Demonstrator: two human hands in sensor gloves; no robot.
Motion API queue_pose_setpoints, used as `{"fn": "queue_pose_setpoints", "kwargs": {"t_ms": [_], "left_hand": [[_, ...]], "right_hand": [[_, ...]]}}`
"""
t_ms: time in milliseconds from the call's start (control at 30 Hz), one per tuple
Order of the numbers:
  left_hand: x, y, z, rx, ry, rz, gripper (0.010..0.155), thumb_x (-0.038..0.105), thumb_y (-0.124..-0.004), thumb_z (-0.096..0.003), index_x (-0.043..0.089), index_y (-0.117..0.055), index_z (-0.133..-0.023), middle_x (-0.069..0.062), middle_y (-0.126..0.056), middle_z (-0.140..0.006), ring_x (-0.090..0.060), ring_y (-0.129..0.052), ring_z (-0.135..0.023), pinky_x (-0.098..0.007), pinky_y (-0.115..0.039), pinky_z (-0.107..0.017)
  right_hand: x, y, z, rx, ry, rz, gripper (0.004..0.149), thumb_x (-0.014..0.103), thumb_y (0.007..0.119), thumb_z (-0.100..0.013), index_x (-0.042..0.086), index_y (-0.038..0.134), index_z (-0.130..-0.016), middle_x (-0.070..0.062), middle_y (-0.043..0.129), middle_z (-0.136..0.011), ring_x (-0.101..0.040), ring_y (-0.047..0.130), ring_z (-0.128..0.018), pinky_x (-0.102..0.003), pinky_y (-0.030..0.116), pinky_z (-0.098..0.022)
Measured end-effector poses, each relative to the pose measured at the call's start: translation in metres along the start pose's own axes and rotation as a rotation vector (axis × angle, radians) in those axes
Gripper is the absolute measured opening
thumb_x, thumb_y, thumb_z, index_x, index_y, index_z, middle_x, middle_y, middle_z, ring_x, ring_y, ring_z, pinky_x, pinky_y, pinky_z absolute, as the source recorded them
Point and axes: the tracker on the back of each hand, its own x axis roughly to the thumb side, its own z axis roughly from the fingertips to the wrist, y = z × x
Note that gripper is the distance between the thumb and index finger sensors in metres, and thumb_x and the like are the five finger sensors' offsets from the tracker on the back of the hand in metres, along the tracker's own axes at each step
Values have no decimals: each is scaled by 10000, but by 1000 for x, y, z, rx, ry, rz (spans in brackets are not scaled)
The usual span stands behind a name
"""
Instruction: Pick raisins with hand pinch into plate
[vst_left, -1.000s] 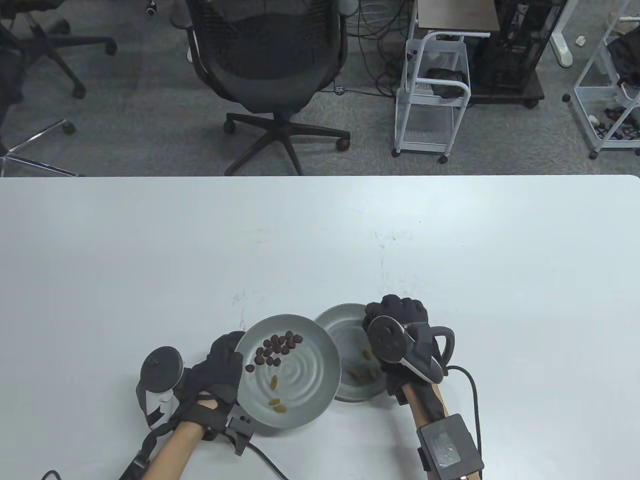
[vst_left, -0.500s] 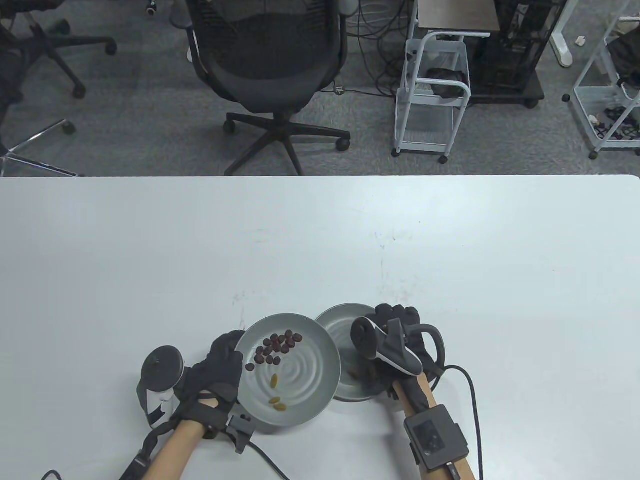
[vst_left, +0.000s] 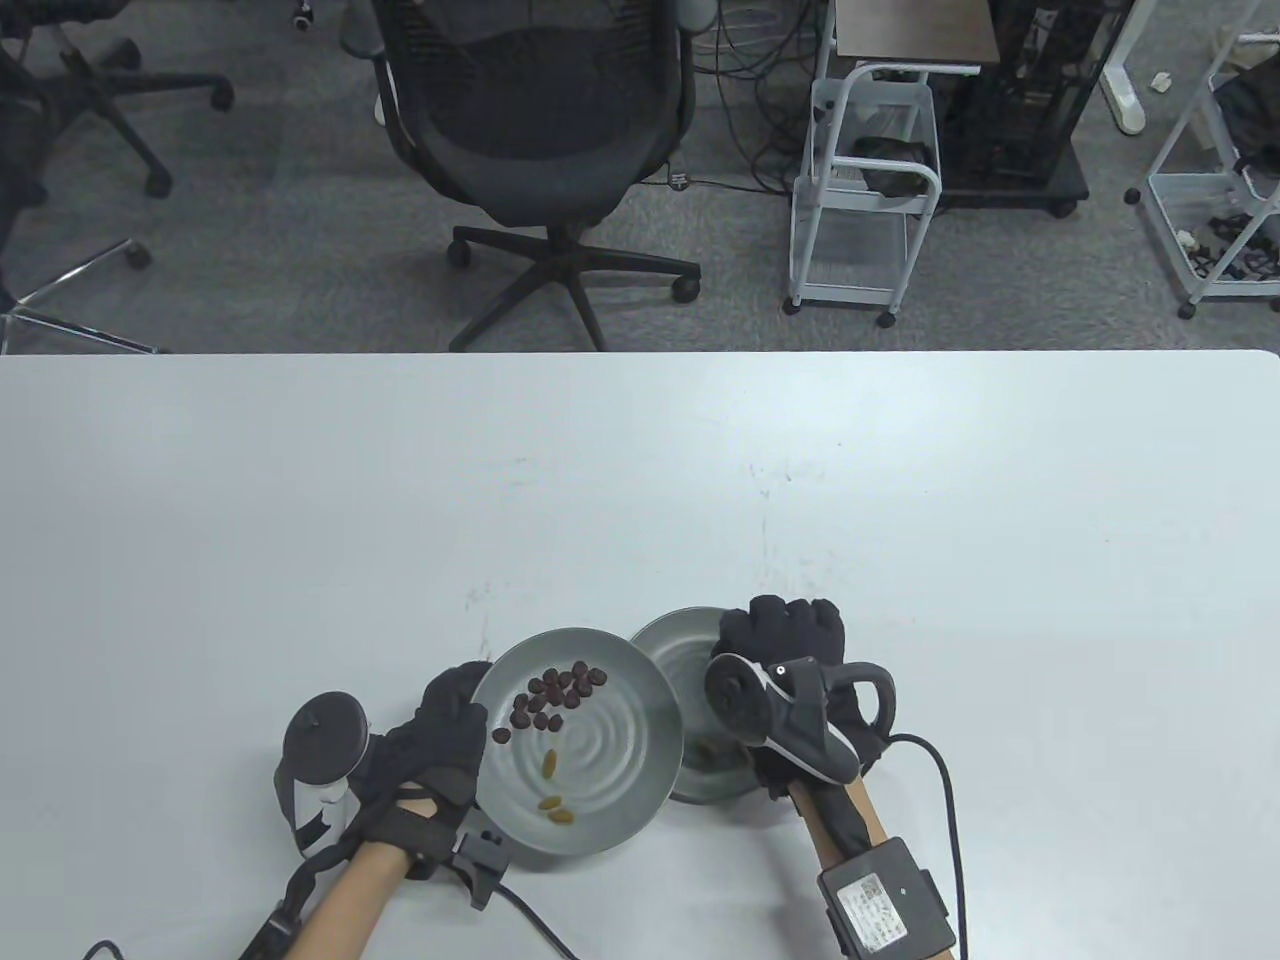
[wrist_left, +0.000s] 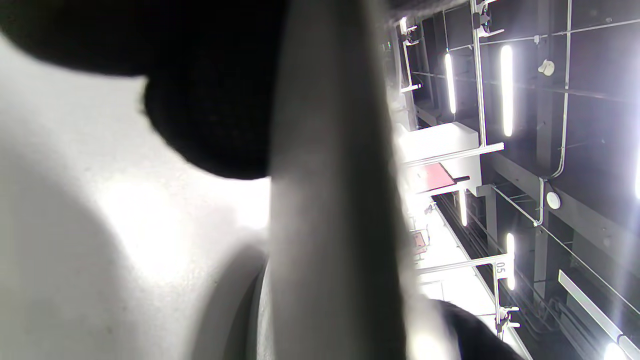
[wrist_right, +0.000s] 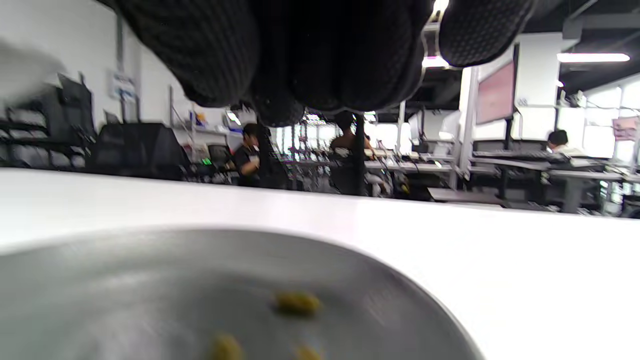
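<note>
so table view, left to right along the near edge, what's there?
left hand's tracker → left hand → plate of dark and yellow raisins → second plate → right hand

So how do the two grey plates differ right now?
The left plate, gripped at its rim by the left hand, is raised and overlaps the right plate, which lies on the table. The left plate carries dark raisins and yellow raisins; the right plate shows only yellow ones. Both are round and grey.
</note>
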Motion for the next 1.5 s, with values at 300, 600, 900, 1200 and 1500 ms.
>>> {"fn": "queue_pose_setpoints", "kwargs": {"t_ms": [300,600,900,1200,1500], "left_hand": [[-1,-2,0,-18,-5,-17,562,328,-657,-482,124,-597,-1003,-171,-900,-746,-277,-1048,-246,-395,-905,-151],[0,-3,0,-29,-13,-28,561,327,-658,-481,126,-599,-1002,-170,-902,-744,-277,-1048,-244,-397,-904,-148],[0,-4,-1,-33,-24,-35,560,324,-659,-480,125,-601,-1000,-171,-902,-744,-281,-1047,-244,-400,-903,-150],[0,-4,0,-30,-25,-28,561,323,-661,-479,121,-603,-999,-180,-902,-743,-288,-1047,-243,-404,-902,-150],[0,-3,0,-34,-12,-12,557,325,-657,-479,121,-606,-995,-174,-906,-737,-283,-1048,-238,-398,-904,-146]], "right_hand": [[90,-27,38,9,-373,-86,441,411,811,-494,219,842,-890,-78,818,-853,-304,854,-686,-651,620,-698],[125,-12,47,127,-497,28,527,346,840,-497,322,728,-1011,-89,735,-942,-312,798,-767,-666,573,-726],[126,-4,45,160,-528,30,467,365,851,-485,291,800,-943,-83,757,-916,-308,812,-742,-663,581,-721],[126,-3,45,137,-542,10,443,369,830,-484,184,833,-886,-79,811,-840,-296,848,-671,-648,620,-704],[126,-3,46,110,-546,14,449,389,836,-472,186,848,-872,-79,825,-826,-294,859,-657,-643,634,-697]]}}
